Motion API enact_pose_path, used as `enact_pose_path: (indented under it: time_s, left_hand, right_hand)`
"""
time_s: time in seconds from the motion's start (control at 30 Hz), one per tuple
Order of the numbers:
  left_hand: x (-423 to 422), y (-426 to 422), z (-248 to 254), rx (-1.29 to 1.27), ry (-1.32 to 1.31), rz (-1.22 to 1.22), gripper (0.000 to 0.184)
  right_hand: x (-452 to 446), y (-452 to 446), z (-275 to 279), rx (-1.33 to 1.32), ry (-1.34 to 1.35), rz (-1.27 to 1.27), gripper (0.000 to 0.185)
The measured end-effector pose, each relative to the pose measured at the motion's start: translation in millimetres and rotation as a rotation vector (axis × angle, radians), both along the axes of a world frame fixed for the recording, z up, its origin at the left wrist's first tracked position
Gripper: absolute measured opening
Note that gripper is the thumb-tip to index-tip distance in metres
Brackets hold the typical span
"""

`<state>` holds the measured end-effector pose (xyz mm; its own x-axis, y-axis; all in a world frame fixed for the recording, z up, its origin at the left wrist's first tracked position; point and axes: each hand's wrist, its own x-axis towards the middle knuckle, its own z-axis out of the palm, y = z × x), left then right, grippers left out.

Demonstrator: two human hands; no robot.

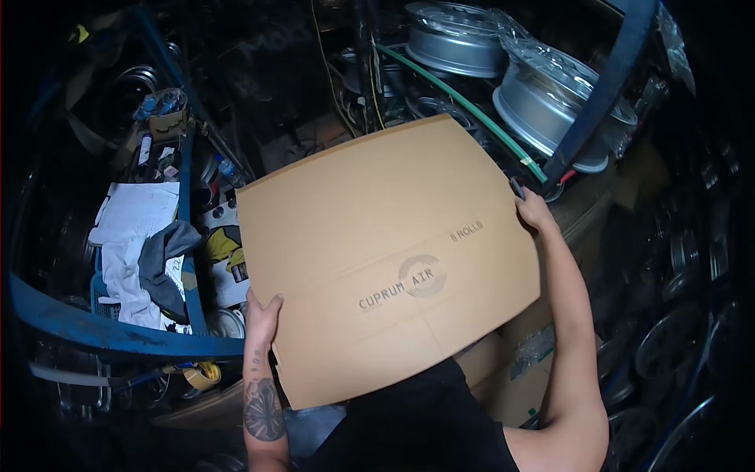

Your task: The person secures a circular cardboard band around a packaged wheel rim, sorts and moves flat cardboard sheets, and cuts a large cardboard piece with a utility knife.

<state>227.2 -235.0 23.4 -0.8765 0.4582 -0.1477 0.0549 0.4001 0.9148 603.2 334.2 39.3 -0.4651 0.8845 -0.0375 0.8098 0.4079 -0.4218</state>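
A large brown cardboard sheet (pixel 338 228) is held up in front of my body, tilted, with "CUPRUM AIR" and "8 ROLLS" printed on its face. My left hand (pixel 263 318) grips its lower left edge, thumb on the front and the other fingers hidden behind. At the right edge, my right hand (pixel 535 211) is closed on the sheet. A small dark object (pixel 517 188) shows by the right fingers; its kind cannot be made out.
Silver wheel rims (pixel 456 43) partly wrapped in clear plastic sit on a rack at the upper right, behind a green bar (pixel 464 110). To the left, a blue metal shelf (pixel 141 340) bears papers (pixel 138 211) and cloths (pixel 169 259). Yellow tape (pixel 203 376) hangs below it.
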Motion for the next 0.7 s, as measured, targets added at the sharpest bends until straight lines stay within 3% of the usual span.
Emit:
enact_pose_path:
  time_s: [0.1, 0.17, 0.27, 0.37, 0.5, 0.53, 0.63, 0.7]
  left_hand:
    - [5.8, 14.1, 4.0, -0.264, 0.25, 0.001, 0.072]
    - [5.8, 23.8, 13.1, -0.353, 0.269, 0.037, 0.077]
    - [-10.3, 27.8, 10.4, -0.395, 0.303, 0.065, 0.072]
    - [-7.1, 51.5, 38.3, -0.413, 0.175, 0.112, 0.065]
    - [-24.7, 68.9, 21.7, -0.689, 0.212, 0.305, 0.066]
    - [-19.6, 76.9, 24.2, -0.78, 0.229, 0.321, 0.07]
    - [-3.4, 82.7, 7.4, -0.74, 0.451, 0.398, 0.074]
    - [5.3, 92.4, 22.8, -0.807, 0.339, 0.366, 0.076]
  right_hand:
    - [19.8, -3.8, 8.6, -0.063, -0.115, -0.03, 0.044]
    - [14.8, -12.5, 21.6, -0.057, -0.273, -0.014, 0.044]
    - [-3.4, -17.6, 20.3, -0.014, -0.006, -0.013, 0.049]
    - [-22.3, -17.8, 26.4, 0.009, -0.041, 0.078, 0.052]
    - [-33.5, -14.9, 29.5, -0.085, -0.17, 0.04, 0.045]
    - [-34.6, -14.5, 29.3, -0.089, -0.161, 0.057, 0.041]
    - [-36.2, 3.9, -9.5, -0.034, 0.017, 0.037, 0.04]
    - [-43.5, 0.8, -5.5, -0.074, 0.044, -0.003, 0.039]
